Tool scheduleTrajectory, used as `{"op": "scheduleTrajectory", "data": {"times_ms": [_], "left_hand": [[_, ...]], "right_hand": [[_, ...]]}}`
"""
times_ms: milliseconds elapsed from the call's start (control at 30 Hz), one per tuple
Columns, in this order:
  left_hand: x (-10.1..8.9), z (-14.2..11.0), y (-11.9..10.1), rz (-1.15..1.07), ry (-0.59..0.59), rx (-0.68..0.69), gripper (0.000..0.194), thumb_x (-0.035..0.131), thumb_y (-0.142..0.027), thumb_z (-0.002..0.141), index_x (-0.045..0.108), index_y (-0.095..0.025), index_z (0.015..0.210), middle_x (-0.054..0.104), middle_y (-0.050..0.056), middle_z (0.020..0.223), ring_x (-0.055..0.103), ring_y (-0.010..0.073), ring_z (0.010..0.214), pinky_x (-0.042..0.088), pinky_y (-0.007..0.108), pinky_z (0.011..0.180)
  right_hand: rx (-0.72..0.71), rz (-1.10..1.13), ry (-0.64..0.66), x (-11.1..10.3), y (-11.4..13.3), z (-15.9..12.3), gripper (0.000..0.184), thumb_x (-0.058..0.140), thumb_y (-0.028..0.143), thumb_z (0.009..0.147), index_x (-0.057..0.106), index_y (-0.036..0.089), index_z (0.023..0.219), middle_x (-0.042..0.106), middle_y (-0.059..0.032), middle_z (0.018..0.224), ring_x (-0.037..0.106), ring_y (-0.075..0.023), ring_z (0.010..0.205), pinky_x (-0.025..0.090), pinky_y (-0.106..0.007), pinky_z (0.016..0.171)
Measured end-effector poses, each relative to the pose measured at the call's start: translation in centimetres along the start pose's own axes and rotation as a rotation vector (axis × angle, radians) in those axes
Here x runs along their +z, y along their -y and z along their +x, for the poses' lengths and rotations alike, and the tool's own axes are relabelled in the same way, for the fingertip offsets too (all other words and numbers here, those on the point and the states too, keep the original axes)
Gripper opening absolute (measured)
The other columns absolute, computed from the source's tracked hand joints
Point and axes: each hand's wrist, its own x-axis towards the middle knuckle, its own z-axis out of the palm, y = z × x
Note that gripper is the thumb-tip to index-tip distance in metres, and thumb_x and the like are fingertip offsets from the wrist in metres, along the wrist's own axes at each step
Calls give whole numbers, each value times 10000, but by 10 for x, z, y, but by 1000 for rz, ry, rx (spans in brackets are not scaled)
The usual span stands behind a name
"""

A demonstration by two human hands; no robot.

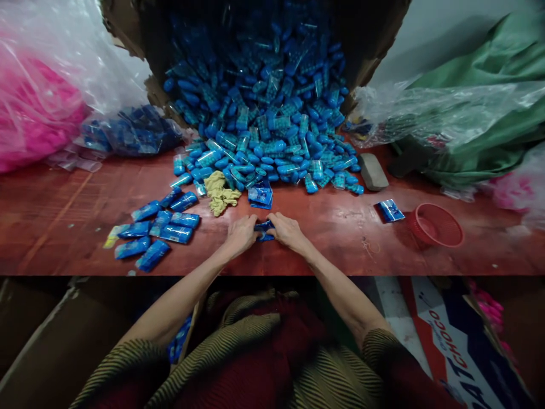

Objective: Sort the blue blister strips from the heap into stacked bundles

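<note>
Both hands meet at the middle of the red table, over a small blue printed packet. My left hand has its fingers closed on the packet's left side. Its right side is pinched by my right hand. The fingers cover part of the packet, so I cannot tell whether it is a folded sleeve or a wrapped piece. Just beyond lies a small stack of flat blue sleeves. To the left, several blue-wrapped packets lie in a loose group. A crumpled yellowish cloth rests between the group and the stack.
A large heap of blue capped clear tubes spills from a torn cardboard box. At right are a red plastic basket, a blue sleeve stack and a grey block. Plastic bags stand at the left.
</note>
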Motion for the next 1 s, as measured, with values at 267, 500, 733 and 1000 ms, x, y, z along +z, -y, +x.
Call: {"op": "scheduleTrajectory", "data": {"times_ms": [267, 500, 733, 1000], "left_hand": [[3, 0, -8, 102, 30, -10, 230, 480, -247, 801, 596, -175, 986, 616, 125, 1020, 580, 285, 989, 446, 381, 775], [1, 5, -7, 96, 39, 21, 241, 467, -223, 788, 626, -176, 963, 624, 126, 982, 588, 272, 958, 453, 375, 787], [3, 4, -7, 90, 18, 77, 244, 448, -184, 795, 629, -165, 958, 635, 126, 974, 589, 263, 962, 445, 369, 813], [-15, 33, 4, 73, -103, 20, 307, 487, -192, 799, 588, -153, 1086, 628, 134, 1060, 589, 266, 992, 456, 357, 809]], "right_hand": [[-45, -27, 11, 8, 1, -3, 167, 435, 215, 905, 570, 182, 998, 579, -92, 1046, 522, -200, 953, 376, -271, 706], [-11, 24, -20, 6, 6, -8, 181, 421, 182, 897, 508, 192, 1055, 598, -75, 1016, 535, -203, 938, 375, -283, 697], [-22, -36, -36, -1, 2, -4, 179, 473, 232, 876, 558, 193, 1029, 579, -84, 1019, 531, -212, 915, 361, -286, 692], [-24, 31, -52, -8, -15, 28, 244, 470, 188, 880, 567, 204, 1104, 586, -71, 995, 529, -198, 922, 377, -270, 735]]}}
